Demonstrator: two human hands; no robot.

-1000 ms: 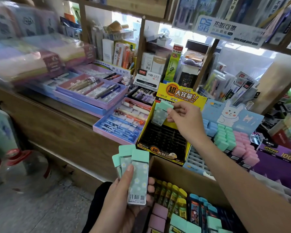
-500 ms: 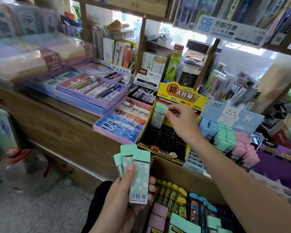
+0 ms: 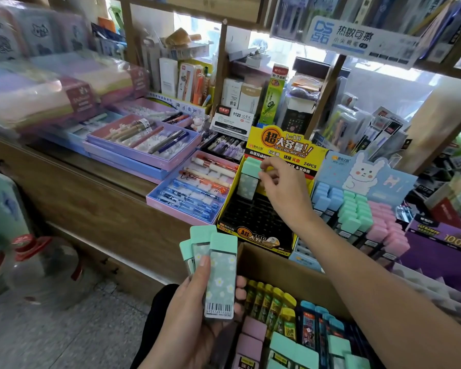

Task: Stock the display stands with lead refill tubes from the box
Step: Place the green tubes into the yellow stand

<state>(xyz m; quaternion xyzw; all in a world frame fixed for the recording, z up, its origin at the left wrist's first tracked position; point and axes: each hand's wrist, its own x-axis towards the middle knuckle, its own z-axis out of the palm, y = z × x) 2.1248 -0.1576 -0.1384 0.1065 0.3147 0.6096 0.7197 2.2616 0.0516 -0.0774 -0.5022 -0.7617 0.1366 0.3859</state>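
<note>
Pinching a mint lead refill tube [image 3: 248, 181] by its cap over the yellow display stand [image 3: 250, 219], far-left slots, the right hand [image 3: 281, 189] handles what looks light, stiff, slick plastic, while the left hand [image 3: 186, 326] clasps three more tubes [image 3: 220, 275] beside the box [image 3: 290, 265]

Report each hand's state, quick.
Left hand: holding three mint refill tubes, fanned.
Right hand: pinching a single mint tube at the yellow display stand.

A wooden worktop [image 3: 96, 198] stands on a grey speckled floor [image 3: 51, 336]. A wooden shelf frame [image 3: 220, 62] rises above it. Daylight enters through the window [image 3: 194, 25] behind.
</note>
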